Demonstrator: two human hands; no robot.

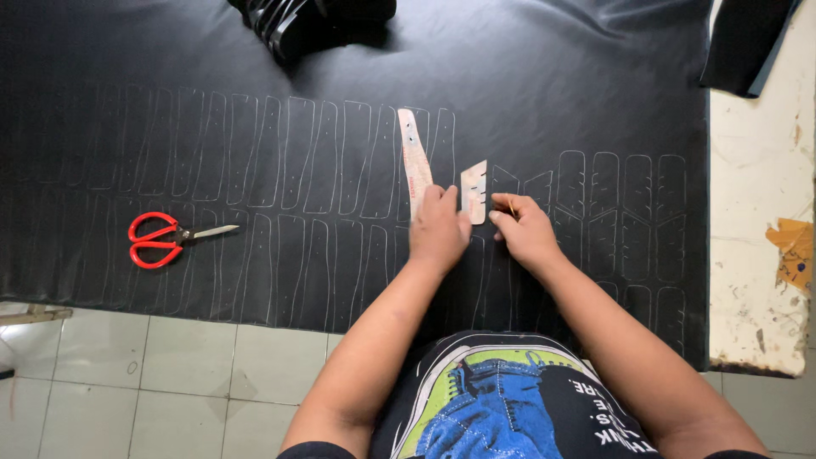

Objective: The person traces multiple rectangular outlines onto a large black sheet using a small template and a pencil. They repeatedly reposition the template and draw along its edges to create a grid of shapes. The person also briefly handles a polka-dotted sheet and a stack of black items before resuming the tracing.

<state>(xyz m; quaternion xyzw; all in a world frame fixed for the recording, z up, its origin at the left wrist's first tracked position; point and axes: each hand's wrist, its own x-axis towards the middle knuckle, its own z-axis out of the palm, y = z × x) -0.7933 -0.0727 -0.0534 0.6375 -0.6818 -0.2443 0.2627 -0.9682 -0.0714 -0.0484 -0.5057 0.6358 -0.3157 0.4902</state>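
Note:
A large black sheet (527, 85) lies spread out, covered with rows of pale traced outlines. My left hand (439, 229) presses flat on the sheet, its fingers over the lower end of a small pale template (475, 189) with notches. A longer pale strip template (415, 153) lies just left of it, its lower end under my left hand. My right hand (524, 229) pinches a thin marking tool (512, 206) next to the small template's right edge.
Red-handled scissors (161, 239) rest on the sheet at the left. A stack of black cut pieces (293, 21) sits at the top edge. Tiled floor (170, 374) shows below the sheet, and a worn white surface (761, 255) borders it on the right.

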